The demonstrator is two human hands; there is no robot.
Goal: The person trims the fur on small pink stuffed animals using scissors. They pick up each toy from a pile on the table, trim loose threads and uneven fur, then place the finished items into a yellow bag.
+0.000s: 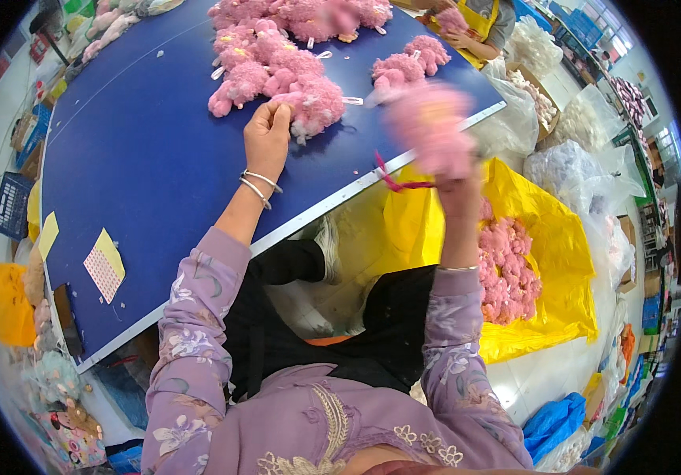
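My left hand (pixel 267 136) pinches the edge of a fluffy pink plush toy (pixel 315 104) that lies on the blue table (pixel 142 150) with a white tag sticking out. My right hand (pixel 459 198) grips another pink plush toy (pixel 433 127), raised over the table's right edge and blurred by motion. A magenta strip (pixel 392 178) hangs by that toy; where it is attached I cannot make out. More pink plush toys (pixel 249 47) are heaped at the far side, and a smaller group (pixel 410 63) sits to their right.
Right of my legs, an open yellow bag (pixel 570 269) holds many pink plush toys. Clear plastic bags (pixel 566 174) stand beyond it. A person in a yellow apron (pixel 479 28) works at the far right. A dotted card (pixel 104 269) lies at the table's left. A blue crate (pixel 13 204) is farther left.
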